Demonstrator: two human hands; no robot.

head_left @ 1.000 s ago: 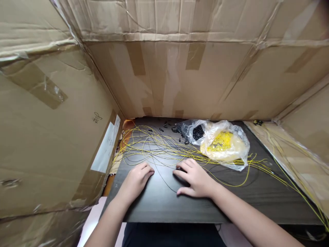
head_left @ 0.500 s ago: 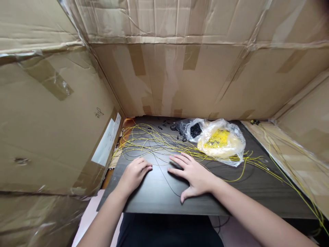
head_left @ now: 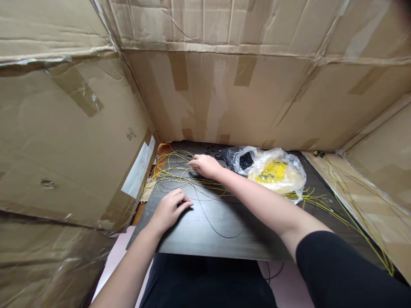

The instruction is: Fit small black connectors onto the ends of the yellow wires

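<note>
Right hand (head_left: 205, 166) over wires (head_left: 210, 184) on desk (head_left: 192, 241), can't tell grip; left hand (head_left: 172, 208) just nearside of them, thumb apart from fingers.

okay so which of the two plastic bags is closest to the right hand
The bag of black pieces, the left one of the pair, is closest to the right hand; the bag of yellow pieces lies farther right.

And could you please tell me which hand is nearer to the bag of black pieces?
Right: the right hand is a little to the left of the bag of black pieces; the left hand is farther left and closer to the person.
</note>
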